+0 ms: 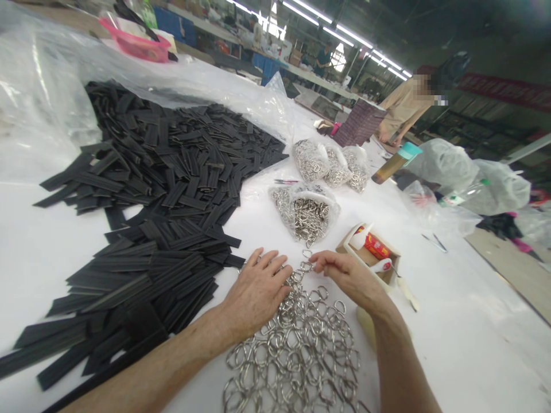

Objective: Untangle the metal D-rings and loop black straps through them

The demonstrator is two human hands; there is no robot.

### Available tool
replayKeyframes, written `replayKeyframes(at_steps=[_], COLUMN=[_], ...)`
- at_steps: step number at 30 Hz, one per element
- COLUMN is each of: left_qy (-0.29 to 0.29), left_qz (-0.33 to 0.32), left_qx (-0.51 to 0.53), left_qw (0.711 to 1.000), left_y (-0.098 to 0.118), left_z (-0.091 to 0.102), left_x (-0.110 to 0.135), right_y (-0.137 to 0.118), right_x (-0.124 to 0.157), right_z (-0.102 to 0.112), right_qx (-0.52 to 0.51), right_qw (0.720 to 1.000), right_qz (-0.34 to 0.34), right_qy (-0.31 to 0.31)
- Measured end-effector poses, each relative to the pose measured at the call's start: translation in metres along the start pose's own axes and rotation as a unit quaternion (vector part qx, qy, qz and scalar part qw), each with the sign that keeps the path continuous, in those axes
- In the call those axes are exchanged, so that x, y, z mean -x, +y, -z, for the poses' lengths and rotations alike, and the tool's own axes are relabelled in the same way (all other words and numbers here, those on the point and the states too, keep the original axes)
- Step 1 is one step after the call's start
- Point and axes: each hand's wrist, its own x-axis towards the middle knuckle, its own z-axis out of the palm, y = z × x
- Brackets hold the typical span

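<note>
Loose metal D-rings are spread over the white table in front of me. My left hand lies palm down on the upper left part of the spread, its fingers stretched out and slightly apart. At the top right of the rings is my right hand, its fingers curled with the tips touching a ring or close to one; whether it grips one I cannot make out. Just beyond both hands, an opened plastic bag of metal rings lies with its mouth toward me. Black strips are heaped left of my left hand.
Several tied bags of rings sit farther back. To the right are a small box with glue bottles, scissors and a teal-lidded bottle. A pink basket stands far left. Another person works across the table, near a dark stack.
</note>
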Motion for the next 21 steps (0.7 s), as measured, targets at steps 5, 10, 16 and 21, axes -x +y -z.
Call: replayKeyframes(at_steps=[5,10,16,21], left_qy=[-0.005,-0.003,0.005,0.01], left_qz=[0.005,0.002,-0.005,0.003], left_qx=[0.001,-0.008,-0.006,0.004], left_qw=[1.0,1.0,1.0,1.0], left_y=[0.0,0.0,-0.001,-0.001], left_z=[0.0,0.0,0.0,-0.003], left_x=[0.0,0.0,0.0,0.001], right_y=[0.011,0.018,0.01,-0.007], right_x=[-0.01,-0.016,-0.011,-0.001], right_z=[-0.012,-0.022,-0.018,-0.019], right_qx=[0.07,0.101,0.109,0.104], right_qw=[0.99,0.987,0.99,0.994], right_qz=[0.012,0.045,0.048,0.029], right_qy=[0.122,0.117,0.078,-0.01])
